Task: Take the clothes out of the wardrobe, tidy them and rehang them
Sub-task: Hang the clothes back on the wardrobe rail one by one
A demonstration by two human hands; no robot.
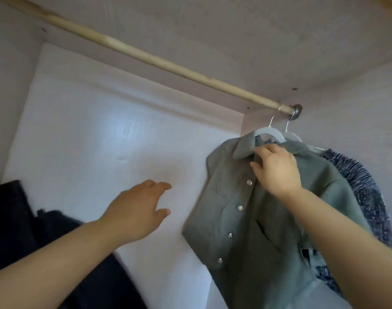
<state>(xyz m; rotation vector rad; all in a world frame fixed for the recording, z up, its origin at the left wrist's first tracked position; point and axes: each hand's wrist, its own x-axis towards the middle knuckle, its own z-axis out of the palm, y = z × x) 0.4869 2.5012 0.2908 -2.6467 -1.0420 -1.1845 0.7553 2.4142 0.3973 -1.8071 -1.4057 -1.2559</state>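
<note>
From my end I've got the right hand (277, 168) pinching the collar of the grey-green button-up shirt (241, 221), which hangs on a pale blue hanger (267, 133) hooked over the light wooden rod (146, 56), far right end of the wardrobe. A blue-and-white patterned garment (364, 197) hangs just behind it. Left hand (137, 210) is loose, fingers spread, holding nothing, above some dark clothes (16, 219) at lower left.

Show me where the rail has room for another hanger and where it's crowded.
Bare: the rail left of the two hanger hooks, up to the frame's edge. Crowded: its right end, where the green shirt and patterned garment hang together.
</note>
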